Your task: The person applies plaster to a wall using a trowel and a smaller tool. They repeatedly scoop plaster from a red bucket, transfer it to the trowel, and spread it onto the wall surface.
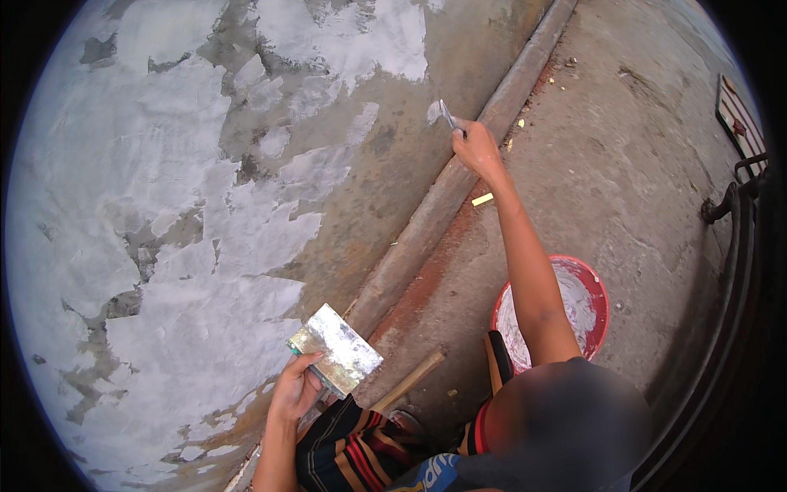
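My right hand [478, 150] is stretched far forward, fingers closed round the handle of a putty knife [446, 114]. The knife's thin blade, seen nearly edge-on, meets the wall [393, 176] at a small white smear. In my left hand [297, 385] is a flat rectangular metal plate [338, 348], gripped at its near left edge with the thumb on top. Its shiny face is smudged with whitish residue. White putty [180, 320] covers much of the wall in uneven patches, with bare grey-brown areas between. Below my right forearm stands a red tub [607, 307] with white paste inside.
A raised concrete ledge [426, 217] runs along the wall's foot. A yellow piece [482, 199] and small crumbs lie beside it. A wooden stick [410, 379] is near my legs. Dark metal bars [734, 246] and a striped panel [739, 123] line the right side.
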The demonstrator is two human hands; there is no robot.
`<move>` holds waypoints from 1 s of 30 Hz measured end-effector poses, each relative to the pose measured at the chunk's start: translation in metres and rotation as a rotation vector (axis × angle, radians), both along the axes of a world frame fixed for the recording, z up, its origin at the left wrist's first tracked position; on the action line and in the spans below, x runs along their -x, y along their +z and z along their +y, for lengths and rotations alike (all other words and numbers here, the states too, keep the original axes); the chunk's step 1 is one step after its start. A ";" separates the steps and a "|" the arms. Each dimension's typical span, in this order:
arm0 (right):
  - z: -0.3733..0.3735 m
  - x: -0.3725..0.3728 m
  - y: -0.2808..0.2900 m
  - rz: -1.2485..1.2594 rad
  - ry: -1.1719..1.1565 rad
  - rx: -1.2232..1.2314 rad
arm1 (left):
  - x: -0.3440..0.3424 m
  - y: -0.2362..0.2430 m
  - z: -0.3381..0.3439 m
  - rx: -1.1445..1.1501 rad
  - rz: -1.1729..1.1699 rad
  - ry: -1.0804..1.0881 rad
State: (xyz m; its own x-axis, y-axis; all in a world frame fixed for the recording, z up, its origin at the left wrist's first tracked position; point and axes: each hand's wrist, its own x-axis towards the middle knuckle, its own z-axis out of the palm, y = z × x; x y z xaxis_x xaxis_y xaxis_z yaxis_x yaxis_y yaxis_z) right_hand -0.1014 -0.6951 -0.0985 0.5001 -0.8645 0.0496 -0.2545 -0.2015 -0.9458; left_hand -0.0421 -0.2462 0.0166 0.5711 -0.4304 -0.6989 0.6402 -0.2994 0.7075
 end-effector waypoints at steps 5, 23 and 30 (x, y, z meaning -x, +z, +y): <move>0.002 -0.010 -0.010 0.007 -0.010 0.089 | 0.005 0.004 -0.008 -0.006 0.000 -0.009; 0.074 0.051 0.160 -0.913 0.806 -0.780 | -0.011 -0.020 -0.049 0.349 -0.007 0.058; 0.128 0.025 0.231 -0.645 0.493 -0.022 | 0.023 -0.022 -0.077 0.453 0.157 0.013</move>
